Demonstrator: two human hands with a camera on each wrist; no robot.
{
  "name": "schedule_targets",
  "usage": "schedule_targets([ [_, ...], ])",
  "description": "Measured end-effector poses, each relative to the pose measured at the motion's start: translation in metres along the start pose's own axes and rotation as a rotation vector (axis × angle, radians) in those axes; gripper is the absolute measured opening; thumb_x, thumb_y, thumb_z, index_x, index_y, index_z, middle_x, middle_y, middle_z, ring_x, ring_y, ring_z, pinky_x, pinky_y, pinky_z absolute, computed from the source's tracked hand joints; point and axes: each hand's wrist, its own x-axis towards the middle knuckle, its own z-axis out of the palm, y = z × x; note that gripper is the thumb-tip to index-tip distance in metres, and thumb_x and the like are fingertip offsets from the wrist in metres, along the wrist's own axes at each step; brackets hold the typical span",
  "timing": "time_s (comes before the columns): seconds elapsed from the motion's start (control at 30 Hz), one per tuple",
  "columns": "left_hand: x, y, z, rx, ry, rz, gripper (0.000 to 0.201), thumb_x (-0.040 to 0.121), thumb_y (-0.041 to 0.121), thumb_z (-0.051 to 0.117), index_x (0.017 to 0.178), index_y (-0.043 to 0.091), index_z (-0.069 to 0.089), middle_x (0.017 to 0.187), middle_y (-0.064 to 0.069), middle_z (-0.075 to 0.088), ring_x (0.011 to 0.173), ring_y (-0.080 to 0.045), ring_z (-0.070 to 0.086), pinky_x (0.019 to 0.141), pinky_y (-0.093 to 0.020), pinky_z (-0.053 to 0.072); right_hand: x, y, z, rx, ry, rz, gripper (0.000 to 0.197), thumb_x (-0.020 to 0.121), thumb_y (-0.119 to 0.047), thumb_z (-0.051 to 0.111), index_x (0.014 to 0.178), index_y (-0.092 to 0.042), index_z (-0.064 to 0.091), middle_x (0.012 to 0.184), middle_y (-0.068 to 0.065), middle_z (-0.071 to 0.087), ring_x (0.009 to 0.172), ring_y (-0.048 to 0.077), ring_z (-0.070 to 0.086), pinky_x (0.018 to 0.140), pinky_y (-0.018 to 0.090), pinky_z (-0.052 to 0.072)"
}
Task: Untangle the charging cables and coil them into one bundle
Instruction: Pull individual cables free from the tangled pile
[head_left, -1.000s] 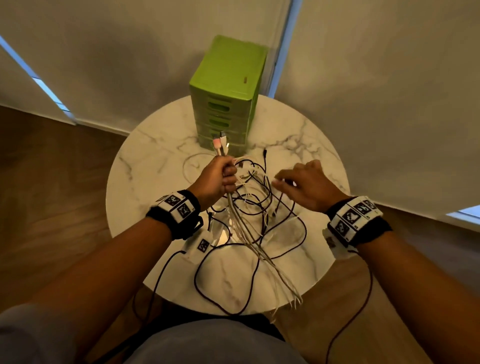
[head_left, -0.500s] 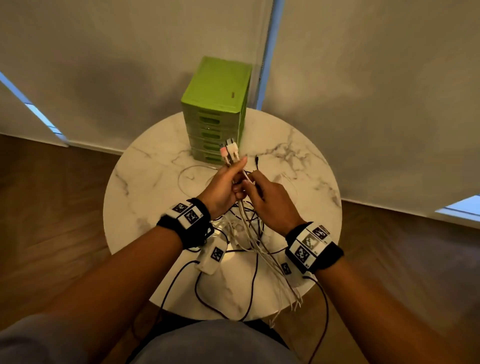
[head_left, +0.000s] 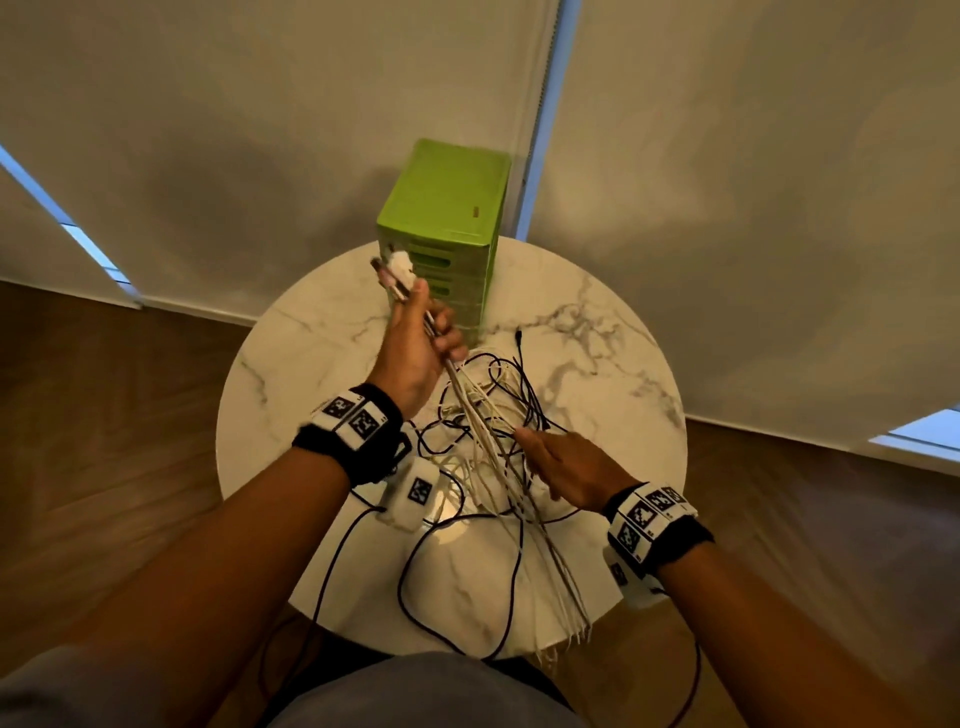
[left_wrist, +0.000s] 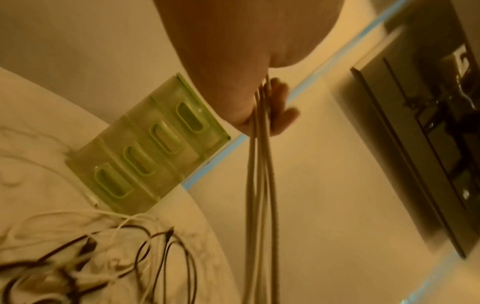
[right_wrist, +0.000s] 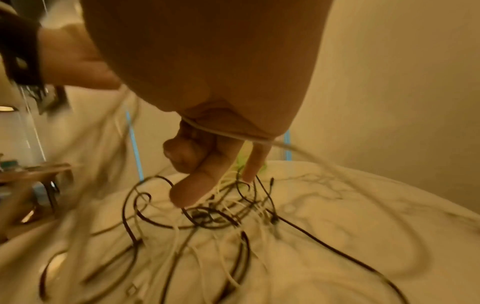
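Observation:
My left hand (head_left: 421, 338) is raised above the round marble table (head_left: 311, 364) and grips a bunch of white cables (head_left: 498, 467) just below their plug ends (head_left: 397, 267). The left wrist view shows the white cables (left_wrist: 259, 185) hanging straight down from the curled fingers (left_wrist: 280, 107). They slope toward me and their loose ends (head_left: 566, 623) hang over the table's front edge. My right hand (head_left: 561, 467) is lower on the bunch. In the right wrist view its fingers (right_wrist: 187, 156) are partly curled, with one white cable (right_wrist: 228, 133) across their base. Tangled black cables (head_left: 498, 395) lie underneath.
A green drawer unit (head_left: 441, 218) stands at the table's far edge, right behind my left hand. A black cable loop (head_left: 415, 597) droops over the near edge. Wooden floor surrounds the table. Roller blinds hang behind it.
My left hand has lifted the plug ends up and to the left. My right hand has left it and slid down the white bunch toward me.

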Motion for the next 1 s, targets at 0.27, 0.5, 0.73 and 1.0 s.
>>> schedule_targets([
  [0.27, -0.005, 0.009, -0.008, 0.344, -0.163, -0.192, 0.035, 0.109, 0.037, 0.036, 0.082, 0.016, 0.043, 0.062, 0.0, 0.055, 0.046, -0.008, 0.035, 0.045, -0.021, 0.03, 0.02, -0.001, -0.019, 0.371, 0.355, 0.174, 0.045, 0.104, -0.053, 0.039, 0.083, -0.015, 0.054, 0.068, -0.008, 0.049, 0.063, 0.013, 0.051, 0.07, 0.054, 0.058],
  [0.5, -0.016, -0.021, 0.009, 0.356, -0.137, -0.274, 0.034, 0.108, 0.037, 0.04, 0.1, 0.01, 0.06, 0.089, -0.009, 0.068, 0.064, -0.014, 0.052, 0.05, -0.022, 0.034, 0.037, -0.077, -0.032, 0.26, 0.488, -0.148, 0.029, 0.109, -0.043, 0.032, 0.094, -0.026, 0.05, 0.09, -0.011, 0.069, 0.083, 0.002, 0.065, 0.073, 0.027, 0.048],
  [0.73, -0.015, -0.007, 0.012, -0.07, -0.025, -0.154, 0.035, 0.107, 0.031, 0.04, 0.082, 0.012, 0.055, 0.079, -0.003, 0.074, 0.078, -0.018, 0.069, 0.079, -0.032, 0.053, 0.027, -0.08, -0.014, 0.035, 0.315, -0.226, 0.044, 0.107, -0.052, 0.021, 0.095, -0.024, 0.053, 0.076, -0.001, 0.065, 0.067, 0.02, 0.06, 0.065, 0.042, 0.049],
  [1.0, 0.005, 0.04, -0.004, -0.008, -0.115, -0.124, 0.032, 0.107, 0.036, 0.04, 0.078, 0.022, 0.046, 0.05, 0.009, 0.038, 0.037, -0.004, 0.035, 0.039, -0.019, 0.029, -0.009, -0.006, 0.018, 0.301, 0.007, -0.008, 0.043, 0.106, -0.051, 0.036, 0.07, -0.035, 0.056, 0.06, -0.01, 0.05, 0.051, 0.006, 0.046, 0.056, 0.033, 0.045],
])
